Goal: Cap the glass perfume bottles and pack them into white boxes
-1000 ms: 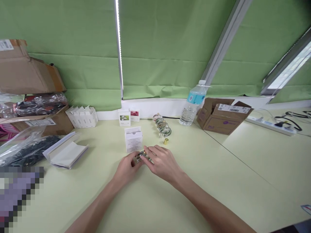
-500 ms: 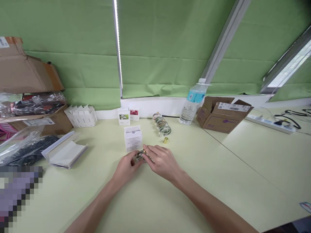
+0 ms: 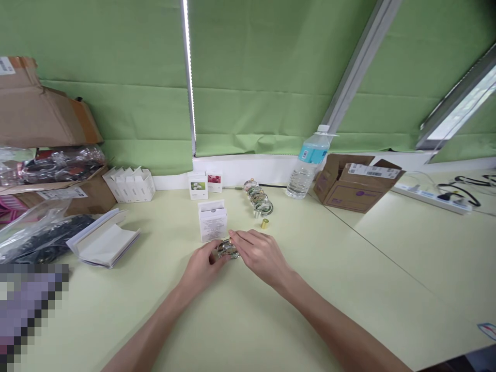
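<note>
The left hand [image 3: 202, 264] grips a small, clear, glass-like bottle [image 3: 228, 250] between the hands, while the right hand [image 3: 260, 254] pinches a tiny gold-coloured piece [image 3: 231, 240], partly hidden, at the bottle's upper edge. Just beyond the left hand stands an open white cardboard box [image 3: 213, 226]; beyond the right, a shiny gold cylindrical cap [image 3: 265, 223], then a row of clear glass-like bottles [image 3: 259, 199].
</note>
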`<control>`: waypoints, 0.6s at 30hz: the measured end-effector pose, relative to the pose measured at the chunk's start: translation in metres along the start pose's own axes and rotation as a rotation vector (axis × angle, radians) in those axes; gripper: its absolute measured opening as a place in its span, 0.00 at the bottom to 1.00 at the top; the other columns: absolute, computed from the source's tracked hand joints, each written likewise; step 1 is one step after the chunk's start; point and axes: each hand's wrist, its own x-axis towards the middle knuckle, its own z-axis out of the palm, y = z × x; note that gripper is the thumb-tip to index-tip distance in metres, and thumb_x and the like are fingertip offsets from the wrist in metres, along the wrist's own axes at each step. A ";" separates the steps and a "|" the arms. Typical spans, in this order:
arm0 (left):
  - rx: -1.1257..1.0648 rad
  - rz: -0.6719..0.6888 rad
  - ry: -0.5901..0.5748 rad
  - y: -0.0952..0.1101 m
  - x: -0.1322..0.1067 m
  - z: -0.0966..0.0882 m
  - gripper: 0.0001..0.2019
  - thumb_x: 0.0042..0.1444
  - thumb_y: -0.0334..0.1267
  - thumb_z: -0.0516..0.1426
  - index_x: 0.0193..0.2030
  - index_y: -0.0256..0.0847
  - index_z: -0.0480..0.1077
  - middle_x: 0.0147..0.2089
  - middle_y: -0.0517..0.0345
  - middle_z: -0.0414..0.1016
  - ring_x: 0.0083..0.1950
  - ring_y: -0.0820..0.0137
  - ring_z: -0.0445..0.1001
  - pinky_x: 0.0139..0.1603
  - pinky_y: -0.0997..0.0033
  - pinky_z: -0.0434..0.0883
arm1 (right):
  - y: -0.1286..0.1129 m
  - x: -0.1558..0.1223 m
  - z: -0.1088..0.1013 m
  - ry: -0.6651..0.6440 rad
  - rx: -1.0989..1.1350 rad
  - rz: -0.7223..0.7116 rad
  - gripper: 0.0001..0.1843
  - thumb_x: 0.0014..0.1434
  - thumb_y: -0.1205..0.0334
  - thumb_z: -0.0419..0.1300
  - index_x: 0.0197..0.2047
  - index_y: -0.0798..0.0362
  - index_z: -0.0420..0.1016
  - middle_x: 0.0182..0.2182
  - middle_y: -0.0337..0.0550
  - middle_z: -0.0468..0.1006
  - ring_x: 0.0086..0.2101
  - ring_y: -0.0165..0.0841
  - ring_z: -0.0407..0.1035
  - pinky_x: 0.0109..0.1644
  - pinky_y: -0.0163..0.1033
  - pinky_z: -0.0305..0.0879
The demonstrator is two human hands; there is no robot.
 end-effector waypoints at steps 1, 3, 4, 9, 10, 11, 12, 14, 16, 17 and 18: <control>0.002 0.001 -0.002 0.000 0.000 0.000 0.15 0.55 0.43 0.53 0.48 0.45 0.69 0.25 0.64 0.68 0.26 0.72 0.63 0.29 0.74 0.59 | 0.000 0.000 0.000 0.005 -0.004 -0.002 0.15 0.65 0.68 0.48 0.52 0.54 0.71 0.36 0.45 0.79 0.32 0.32 0.69 0.35 0.37 0.61; 0.003 0.002 -0.004 0.000 -0.001 0.000 0.14 0.55 0.43 0.53 0.48 0.45 0.69 0.26 0.64 0.68 0.26 0.73 0.63 0.29 0.74 0.59 | 0.001 0.000 -0.001 0.007 -0.011 -0.014 0.15 0.65 0.68 0.49 0.52 0.55 0.70 0.36 0.45 0.79 0.32 0.32 0.69 0.35 0.37 0.60; 0.002 0.003 -0.005 0.001 -0.001 -0.001 0.14 0.56 0.43 0.53 0.47 0.45 0.69 0.26 0.64 0.68 0.26 0.73 0.63 0.29 0.74 0.59 | 0.001 0.000 -0.002 0.003 -0.013 -0.021 0.15 0.65 0.68 0.49 0.52 0.55 0.70 0.36 0.45 0.79 0.32 0.31 0.69 0.35 0.37 0.60; -0.003 0.007 -0.012 0.002 -0.001 -0.002 0.14 0.56 0.43 0.52 0.47 0.45 0.69 0.27 0.63 0.68 0.26 0.73 0.62 0.29 0.75 0.59 | -0.001 0.000 -0.002 -0.014 -0.033 -0.036 0.15 0.65 0.70 0.49 0.52 0.57 0.71 0.34 0.44 0.79 0.30 0.31 0.68 0.32 0.38 0.59; -0.006 0.010 -0.013 0.002 -0.001 -0.002 0.14 0.56 0.44 0.52 0.47 0.44 0.69 0.27 0.63 0.68 0.26 0.73 0.62 0.29 0.75 0.59 | -0.002 0.000 -0.002 -0.014 -0.038 -0.044 0.15 0.65 0.69 0.49 0.52 0.57 0.71 0.33 0.45 0.79 0.30 0.32 0.68 0.32 0.38 0.59; -0.010 0.013 -0.016 0.003 -0.001 -0.002 0.15 0.56 0.44 0.52 0.47 0.44 0.69 0.26 0.63 0.68 0.25 0.73 0.62 0.29 0.75 0.59 | -0.003 0.001 -0.002 -0.011 -0.037 -0.051 0.15 0.65 0.68 0.50 0.52 0.58 0.71 0.33 0.45 0.79 0.31 0.33 0.68 0.32 0.39 0.60; -0.013 0.014 -0.018 0.003 -0.001 -0.002 0.15 0.56 0.45 0.52 0.48 0.44 0.69 0.26 0.63 0.67 0.25 0.73 0.61 0.28 0.75 0.59 | -0.004 0.002 -0.002 -0.004 -0.027 -0.056 0.15 0.65 0.67 0.50 0.52 0.59 0.71 0.33 0.46 0.78 0.31 0.33 0.68 0.32 0.39 0.61; -0.016 0.012 -0.018 0.002 -0.001 -0.002 0.16 0.56 0.45 0.52 0.48 0.44 0.69 0.26 0.64 0.66 0.25 0.73 0.61 0.28 0.75 0.58 | -0.005 0.003 0.000 0.021 0.029 -0.048 0.15 0.65 0.66 0.51 0.51 0.59 0.72 0.32 0.47 0.78 0.33 0.34 0.69 0.34 0.39 0.62; -0.012 0.005 -0.016 0.001 -0.001 -0.002 0.15 0.56 0.46 0.52 0.48 0.44 0.69 0.25 0.64 0.65 0.25 0.74 0.60 0.28 0.75 0.58 | -0.006 0.006 0.002 0.074 0.132 0.002 0.14 0.64 0.66 0.51 0.48 0.57 0.74 0.32 0.46 0.78 0.33 0.33 0.68 0.35 0.39 0.64; -0.009 0.002 -0.014 0.001 -0.001 -0.001 0.15 0.56 0.46 0.52 0.47 0.44 0.69 0.25 0.64 0.65 0.25 0.74 0.60 0.28 0.75 0.58 | -0.007 0.007 0.003 0.106 0.195 0.038 0.13 0.64 0.66 0.52 0.46 0.56 0.76 0.32 0.45 0.78 0.33 0.33 0.68 0.36 0.38 0.64; -0.007 0.002 -0.013 0.001 -0.001 -0.001 0.15 0.56 0.46 0.53 0.47 0.44 0.69 0.26 0.64 0.66 0.25 0.73 0.60 0.28 0.75 0.58 | -0.007 0.009 0.005 0.140 0.263 0.078 0.12 0.63 0.66 0.53 0.44 0.54 0.77 0.31 0.44 0.78 0.33 0.33 0.68 0.36 0.38 0.65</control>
